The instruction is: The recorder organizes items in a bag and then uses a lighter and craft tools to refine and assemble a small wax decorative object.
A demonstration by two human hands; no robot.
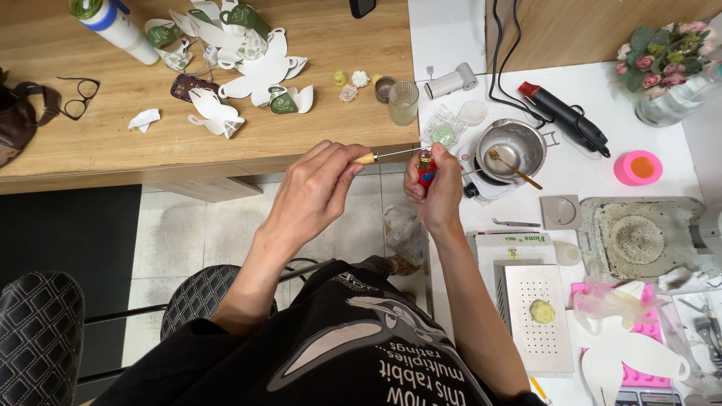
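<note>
left hand [320,184] pinching the wooden handle of a thin metal needle tool [391,155], its tip held level over a red lighter [426,170] clasped upright in the closed right hand [438,194], steel pot [513,146] on the white tabletop [594,177] beyond

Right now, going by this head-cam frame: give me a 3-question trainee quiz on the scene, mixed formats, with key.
1. True or false: the left hand holds a thin metal tool with a wooden handle.
2. Multiple choice: what does the right hand grip? A) a red lighter B) a pair of glasses C) a pink mould
3. Fill in: the gold spoon rests in the ____ on the white table.

Key
1. True; its tip points toward the right hand.
2. A, the red lighter, held upright.
3. Small metal pot.
</note>
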